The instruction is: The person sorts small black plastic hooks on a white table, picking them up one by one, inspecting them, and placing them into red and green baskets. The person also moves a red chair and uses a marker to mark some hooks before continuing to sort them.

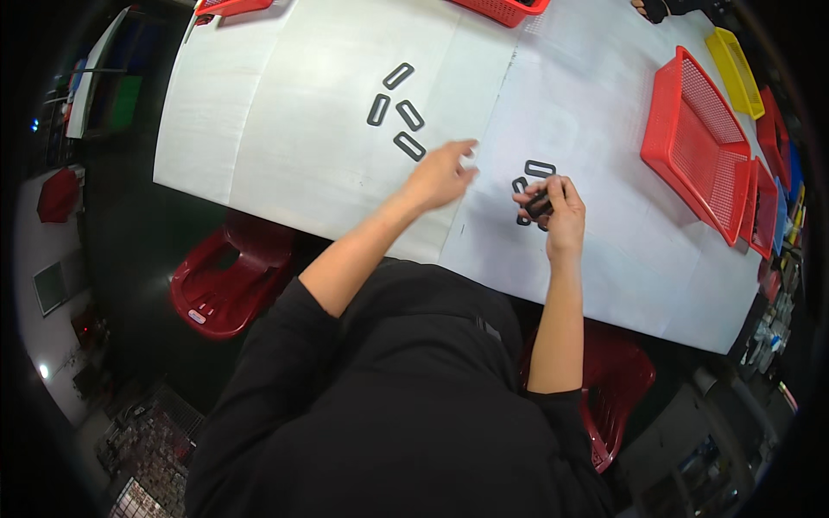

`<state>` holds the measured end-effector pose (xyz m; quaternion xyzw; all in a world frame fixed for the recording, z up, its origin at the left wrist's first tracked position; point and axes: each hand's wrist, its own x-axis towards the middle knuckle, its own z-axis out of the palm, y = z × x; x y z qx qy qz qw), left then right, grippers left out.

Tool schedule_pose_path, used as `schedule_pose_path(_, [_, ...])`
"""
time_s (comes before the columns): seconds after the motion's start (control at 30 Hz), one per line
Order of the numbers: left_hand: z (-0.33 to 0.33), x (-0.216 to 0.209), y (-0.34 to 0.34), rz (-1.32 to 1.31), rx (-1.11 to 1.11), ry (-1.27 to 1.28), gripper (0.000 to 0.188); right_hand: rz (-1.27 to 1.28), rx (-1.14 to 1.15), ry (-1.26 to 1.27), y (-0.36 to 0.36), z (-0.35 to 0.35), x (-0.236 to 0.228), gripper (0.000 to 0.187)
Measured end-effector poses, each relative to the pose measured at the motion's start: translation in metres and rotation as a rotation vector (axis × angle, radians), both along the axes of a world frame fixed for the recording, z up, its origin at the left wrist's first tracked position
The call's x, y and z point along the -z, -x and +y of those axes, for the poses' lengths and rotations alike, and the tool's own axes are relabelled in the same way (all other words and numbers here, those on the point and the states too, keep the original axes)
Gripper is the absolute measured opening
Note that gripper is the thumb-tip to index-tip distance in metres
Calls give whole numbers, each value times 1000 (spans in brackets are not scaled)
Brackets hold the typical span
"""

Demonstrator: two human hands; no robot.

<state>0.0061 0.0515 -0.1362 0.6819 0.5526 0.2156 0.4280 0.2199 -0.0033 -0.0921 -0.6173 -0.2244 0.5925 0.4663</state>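
My left hand [439, 178] hovers over the white table [311, 164], its fingers apart and nothing visible in them. Just beyond it, several black oblong rings [372, 110] lie loosely grouped on the table. In the fingers of my right hand [566, 220] is a black oblong ring [537, 205], partly covered by them. Close around that hand, more rings of the same kind rest on the table, one black ring [541, 162] just beyond it and others partly hidden beneath the hand.
A large red basket [661, 129] stands at the right, with a yellow basket [732, 73] behind it. Two more red baskets sit at the far edge. Another person's hand [639, 7] shows at the far right. Dark red chairs [220, 298] stand at the near edge.
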Motion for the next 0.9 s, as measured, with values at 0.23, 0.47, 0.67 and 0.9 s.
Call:
schedule_pose_path(0.23, [118,48,62,486,-516,-156,31,-278,-143,187,-31,1,34,37])
schedule_pose_path(0.47, [156,48,69,612,-486,-25,38,-832,-370,274,-35,0,51,46])
schedule_pose_path(0.67, [139,26,63,111,-354,275,32,-1336,-361,-180,-30,4,41,28])
schedule_pose_path(0.9, [27,-81,-12,-603,-171,556,29,-470,-266,-121,11,10,-38,28])
